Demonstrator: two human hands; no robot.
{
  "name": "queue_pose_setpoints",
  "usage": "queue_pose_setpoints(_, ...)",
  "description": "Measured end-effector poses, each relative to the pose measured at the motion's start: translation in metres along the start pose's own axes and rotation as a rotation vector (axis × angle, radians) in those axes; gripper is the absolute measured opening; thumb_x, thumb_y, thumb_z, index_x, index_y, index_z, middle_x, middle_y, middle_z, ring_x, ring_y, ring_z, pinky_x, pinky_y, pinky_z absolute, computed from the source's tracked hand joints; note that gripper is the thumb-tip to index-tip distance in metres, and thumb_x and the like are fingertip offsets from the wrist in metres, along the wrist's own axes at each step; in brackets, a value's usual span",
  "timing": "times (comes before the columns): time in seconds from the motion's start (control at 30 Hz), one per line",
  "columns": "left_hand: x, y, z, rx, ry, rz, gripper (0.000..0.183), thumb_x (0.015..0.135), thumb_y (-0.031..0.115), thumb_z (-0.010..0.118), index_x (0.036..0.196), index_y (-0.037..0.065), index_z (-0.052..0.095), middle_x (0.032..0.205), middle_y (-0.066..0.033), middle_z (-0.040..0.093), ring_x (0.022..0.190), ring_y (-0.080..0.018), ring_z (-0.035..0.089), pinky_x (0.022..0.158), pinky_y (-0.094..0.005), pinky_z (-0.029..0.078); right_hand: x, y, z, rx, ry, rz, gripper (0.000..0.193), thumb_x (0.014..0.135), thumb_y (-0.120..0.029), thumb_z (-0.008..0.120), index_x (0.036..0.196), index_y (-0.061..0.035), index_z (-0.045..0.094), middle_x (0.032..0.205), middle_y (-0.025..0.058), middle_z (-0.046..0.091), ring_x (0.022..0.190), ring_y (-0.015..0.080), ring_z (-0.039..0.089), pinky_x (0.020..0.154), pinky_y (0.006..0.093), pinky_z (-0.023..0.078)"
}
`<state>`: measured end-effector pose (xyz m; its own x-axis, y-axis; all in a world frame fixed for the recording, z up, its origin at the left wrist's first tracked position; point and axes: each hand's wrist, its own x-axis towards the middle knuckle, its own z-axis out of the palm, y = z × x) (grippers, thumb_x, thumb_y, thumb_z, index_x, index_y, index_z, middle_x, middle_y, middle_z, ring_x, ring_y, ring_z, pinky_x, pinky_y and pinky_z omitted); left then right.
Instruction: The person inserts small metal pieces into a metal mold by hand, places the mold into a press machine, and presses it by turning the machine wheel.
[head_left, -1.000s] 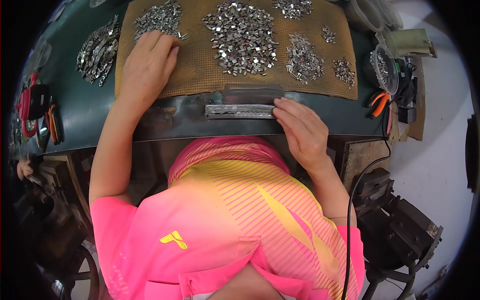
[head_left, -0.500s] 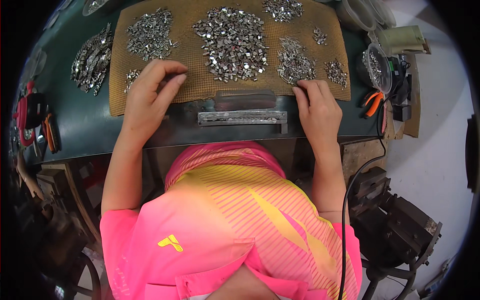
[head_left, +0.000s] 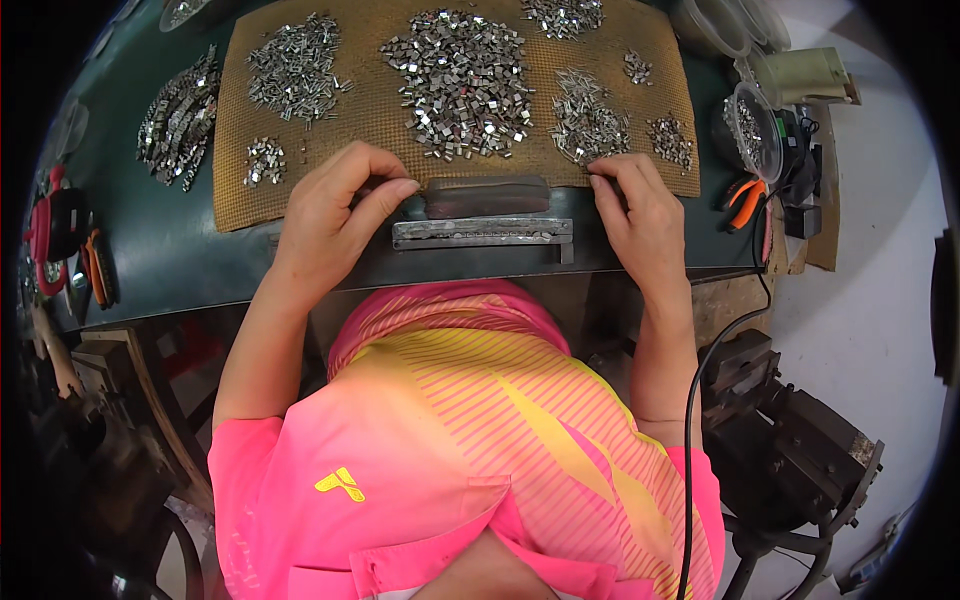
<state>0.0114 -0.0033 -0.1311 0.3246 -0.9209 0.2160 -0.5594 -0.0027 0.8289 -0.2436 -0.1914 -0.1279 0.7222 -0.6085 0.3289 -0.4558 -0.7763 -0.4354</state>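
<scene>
My left hand [head_left: 345,215] is over the mat's front edge, just left of a dark grey block [head_left: 487,198]. Its thumb and forefinger are pinched together; whatever they hold is too small to make out. My right hand [head_left: 643,212] rests at the near edge of a pile of thin metal pins [head_left: 588,118], fingers closed at the tips, with anything between them hidden. Between the hands, in front of the block, lies a narrow metal jig [head_left: 483,234] with a row of small pieces along its slot.
The tan textured mat [head_left: 365,130] bears a large heap of shiny metal links [head_left: 462,80] and several smaller piles. Linked metal strips [head_left: 180,120] lie left of it. Orange-handled pliers [head_left: 746,205] and a clear tub of parts [head_left: 752,130] stand right. A black cable [head_left: 695,385] hangs nearby.
My left hand has moved right, from beside the small pile on the mat's left toward the grey block, uncovering that pile. My right hand has barely shifted.
</scene>
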Motion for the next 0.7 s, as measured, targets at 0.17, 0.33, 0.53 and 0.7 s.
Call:
queue_pose_setpoints(0.17,-0.003,0.004,0.002,0.006,0.005,-0.017,0.014,0.09,0.01,0.076,0.098,0.003,0.066,0.088,-0.0098,0.067,0.079,-0.0255,0.065,0.069,-0.0337,0.049,0.002,-0.008,0.006,-0.03,0.036,0.043,0.01,0.09,-0.016,0.075,0.091,-0.0091,0.068,0.089,0.0056,0.067,0.076,0.0291,0.068,0.065,0.0396,0.053)
queue_pose_setpoints(0.33,-0.004,0.006,0.001,0.047,0.005,0.003,0.014,0.089,0.01,0.076,0.098,0.003,0.068,0.089,-0.0103,0.068,0.079,-0.0265,0.066,0.069,-0.0343,0.05,0.009,-0.007,0.009,-0.186,-0.029,0.05,0.017,0.09,-0.026,0.075,0.089,-0.01,0.068,0.086,0.0048,0.066,0.074,0.0287,0.068,0.061,0.0403,0.052)
queue_pose_setpoints(0.53,-0.005,0.007,-0.002,0.082,-0.004,0.03,0.015,0.089,0.008,0.074,0.103,0.003,0.07,0.092,-0.0111,0.069,0.084,-0.0283,0.068,0.073,-0.035,0.052,0.016,-0.004,-0.004,-0.2,-0.142,0.012,0.011,0.092,-0.021,0.072,0.093,-0.0099,0.07,0.086,0.0059,0.067,0.072,0.0285,0.067,0.062,0.0395,0.05)
queue_pose_setpoints(0.7,-0.006,0.002,-0.001,0.073,0.0,0.052,0.019,0.09,0.007,0.073,0.108,0.003,0.071,0.093,-0.0114,0.069,0.085,-0.0285,0.068,0.074,-0.035,0.052,0.011,-0.012,-0.006,-0.308,-0.117,-0.042,0.01,0.093,-0.019,0.071,0.095,-0.0097,0.069,0.087,0.0057,0.068,0.073,0.0277,0.067,0.063,0.0399,0.051)
